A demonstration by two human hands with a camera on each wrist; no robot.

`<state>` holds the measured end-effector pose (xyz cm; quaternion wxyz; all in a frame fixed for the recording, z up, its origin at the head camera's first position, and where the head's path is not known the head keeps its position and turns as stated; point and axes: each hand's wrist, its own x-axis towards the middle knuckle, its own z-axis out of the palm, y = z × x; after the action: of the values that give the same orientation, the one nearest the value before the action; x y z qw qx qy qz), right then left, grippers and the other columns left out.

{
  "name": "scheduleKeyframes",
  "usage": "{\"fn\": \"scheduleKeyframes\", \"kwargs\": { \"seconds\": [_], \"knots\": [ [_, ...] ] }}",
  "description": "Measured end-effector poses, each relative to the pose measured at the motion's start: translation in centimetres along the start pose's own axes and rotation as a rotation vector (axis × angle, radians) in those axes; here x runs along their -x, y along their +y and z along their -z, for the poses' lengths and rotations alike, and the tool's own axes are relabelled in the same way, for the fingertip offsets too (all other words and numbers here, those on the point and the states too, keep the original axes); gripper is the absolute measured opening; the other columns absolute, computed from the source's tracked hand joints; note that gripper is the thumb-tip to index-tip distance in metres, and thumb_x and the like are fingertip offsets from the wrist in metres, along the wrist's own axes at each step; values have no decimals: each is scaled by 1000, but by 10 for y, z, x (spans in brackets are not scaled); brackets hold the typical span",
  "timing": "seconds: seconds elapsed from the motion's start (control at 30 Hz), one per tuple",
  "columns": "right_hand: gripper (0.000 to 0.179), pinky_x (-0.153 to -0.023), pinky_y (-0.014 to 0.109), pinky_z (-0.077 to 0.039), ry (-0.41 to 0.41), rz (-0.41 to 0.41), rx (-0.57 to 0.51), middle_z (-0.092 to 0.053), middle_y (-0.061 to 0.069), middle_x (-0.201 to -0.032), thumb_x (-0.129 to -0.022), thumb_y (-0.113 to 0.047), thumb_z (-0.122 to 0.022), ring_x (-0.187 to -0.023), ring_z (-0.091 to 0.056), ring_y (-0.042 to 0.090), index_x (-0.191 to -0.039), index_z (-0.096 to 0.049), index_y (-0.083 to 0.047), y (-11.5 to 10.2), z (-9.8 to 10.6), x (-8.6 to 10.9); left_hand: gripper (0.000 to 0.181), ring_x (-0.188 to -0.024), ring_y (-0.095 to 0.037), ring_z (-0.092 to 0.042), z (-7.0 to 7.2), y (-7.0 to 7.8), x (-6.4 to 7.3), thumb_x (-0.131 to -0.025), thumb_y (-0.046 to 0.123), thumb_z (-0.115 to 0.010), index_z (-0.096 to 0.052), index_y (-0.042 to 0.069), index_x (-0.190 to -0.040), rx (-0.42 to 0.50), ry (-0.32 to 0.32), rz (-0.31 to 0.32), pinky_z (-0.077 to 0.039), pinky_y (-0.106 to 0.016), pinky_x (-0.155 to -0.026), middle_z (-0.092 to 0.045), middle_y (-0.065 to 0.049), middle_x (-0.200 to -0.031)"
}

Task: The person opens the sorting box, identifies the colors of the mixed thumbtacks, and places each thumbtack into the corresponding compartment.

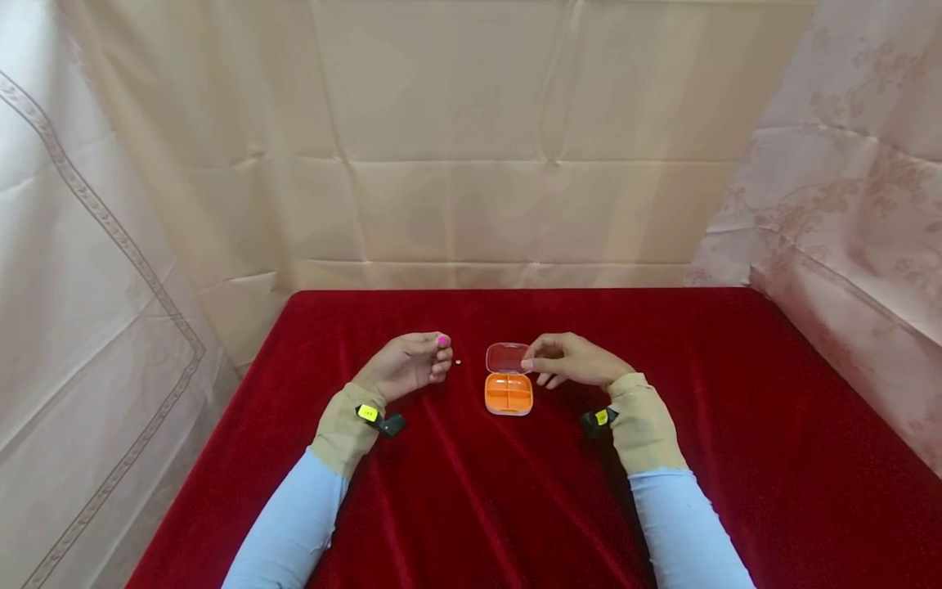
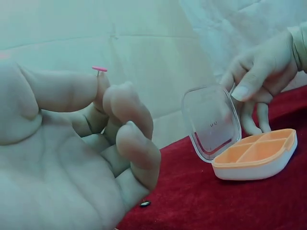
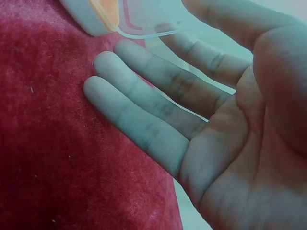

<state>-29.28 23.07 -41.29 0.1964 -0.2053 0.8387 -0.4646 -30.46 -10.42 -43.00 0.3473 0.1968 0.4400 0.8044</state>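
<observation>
At the centre of the desk, the right hand steadies the clear plastic lid of a small orange four-compartment pill box, thumb and forefinger pinching the lid's edge while the remaining fingers lie straight behind it; the right wrist view confirms the lid resting against those fingers. Left of the box, and apart from it, the left hand hovers palm up with fingers curled, thumb and forefinger tip pressed on a small pink tablet, seen as a flat pink disc in the left wrist view. Judged step: lid held open, tablet in hand, not yet placed. By judgement, the next move calls for carrying the tablet across to one compartment and releasing it cleanly, with the lid kept upright. One small dark pellet lies loose on the red velvet desk cover, between left hand and box. Count: one pill box, four compartments, all apparently empty; one pink tablet; one loose pellet; two hands, each wrist carrying a black camera mount with a yellow tag.
</observation>
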Motion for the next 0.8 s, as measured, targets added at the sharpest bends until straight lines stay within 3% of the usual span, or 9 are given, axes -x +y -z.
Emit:
{"fn": "scheduleKeyframes", "kwargs": {
  "seconds": [0.17, 0.53, 0.67, 0.8],
  "knots": [
    [27, -81, 42, -60, -9, 3, -6, -68, 21, -110, -101, -23, -69, -92, -69, 31, -119, -65, -3, -1, 1, 1, 32, -72, -14, -43, 2, 0, 1, -111, 7, -29, -54, 8, -92, 63, 6, -8, -39, -27, -71, -48, -2, -84],
    [21, -80, 40, -60, 2, -7, -32, -69, 19, -110, -100, -12, -69, -91, -70, 30, -117, -65, 0, 2, 1, 0, 37, -72, -13, -45, 7, -2, 0, -112, 9, -28, -58, 10, -91, 48, 24, 3, -38, -27, -70, -49, -1, -83],
    [20, -80, 40, -60, -1, 1, -33, -69, 17, -108, -99, -9, -69, -91, -70, 30, -116, -65, 1, 4, 0, 1, 37, -70, -13, -45, 7, -2, -1, -112, 8, -31, -60, 10, -90, 7, 69, 14, -38, -26, -69, -49, -1, -81],
    [20, -82, 40, -60, -8, 7, -39, -70, 17, -108, -98, -4, -68, -94, -70, 30, -117, -64, 2, 5, 0, 0, 33, -68, -13, -46, 6, -4, -2, -111, 8, -40, -64, 9, -89, -118, 149, 41, -40, -26, -65, -51, -1, -79]
  ]
}}
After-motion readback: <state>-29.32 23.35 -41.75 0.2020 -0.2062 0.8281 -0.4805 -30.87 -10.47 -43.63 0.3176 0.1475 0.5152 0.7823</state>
